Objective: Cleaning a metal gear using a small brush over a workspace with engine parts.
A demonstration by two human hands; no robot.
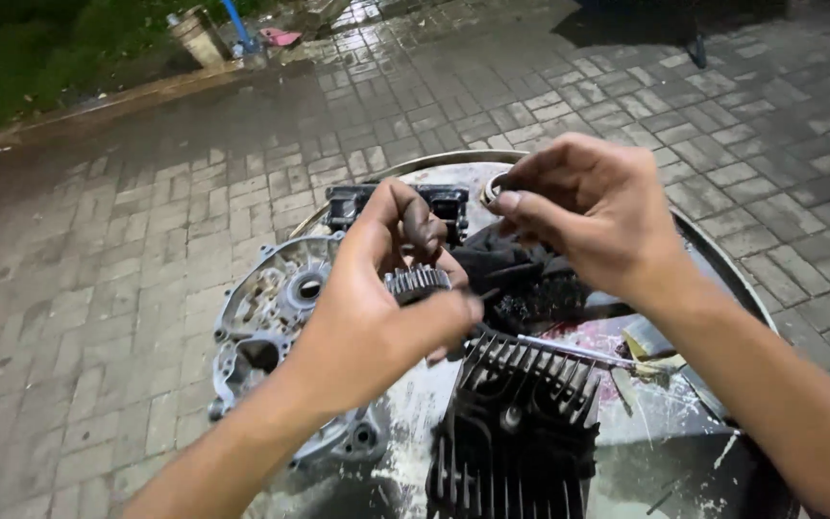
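**Small parts held high over a crowded tray**

Hands work apart above the round metal tray. Left hand, palm turned inward, pinches a small toothed steel gear; right hand, fingers curled, nips a thin metal ring. Greasy fingers could let either part slip, I judge, onto the black finned cylinder or wet paving.

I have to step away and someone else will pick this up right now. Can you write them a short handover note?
Left hand: grip shut on a small toothed gear.
Right hand: grip shut on a thin metal ring, held just above the gear and apart from it.
Both are over a round tray holding a silver crankcase half, a black finned cylinder and a dark rag.
Done: gear and ring picked up.
Left: ring not yet on the gear.
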